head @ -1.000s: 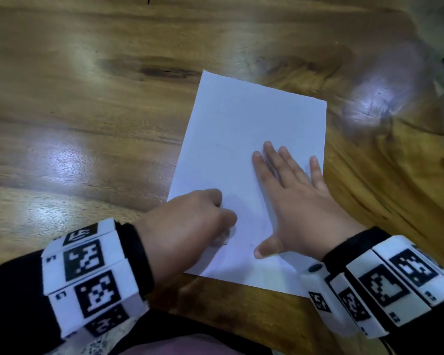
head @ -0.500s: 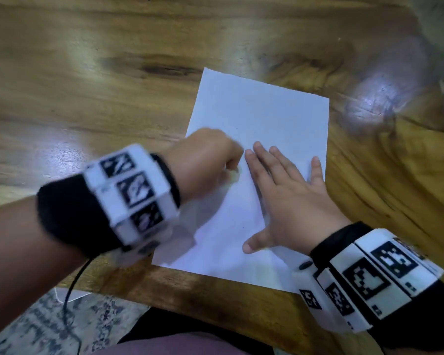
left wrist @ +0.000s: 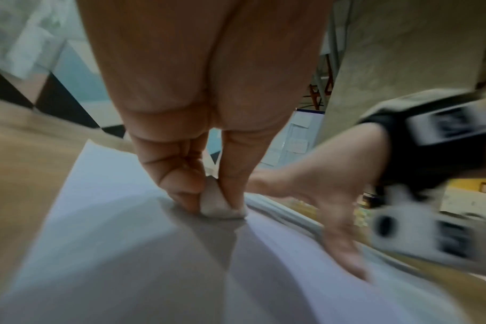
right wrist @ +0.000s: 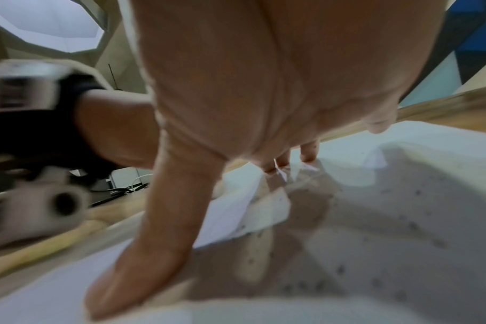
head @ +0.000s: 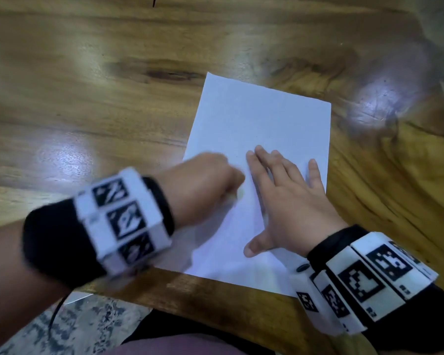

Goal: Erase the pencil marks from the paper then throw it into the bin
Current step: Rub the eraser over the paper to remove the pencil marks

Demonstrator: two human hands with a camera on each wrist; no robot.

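My left hand has swept the eraser up the paper from its near edge (fingers pinched on it), beside my right hand, fingers spread flat, pinning the sheet to the worktop. Erasing continues; no bin visible.
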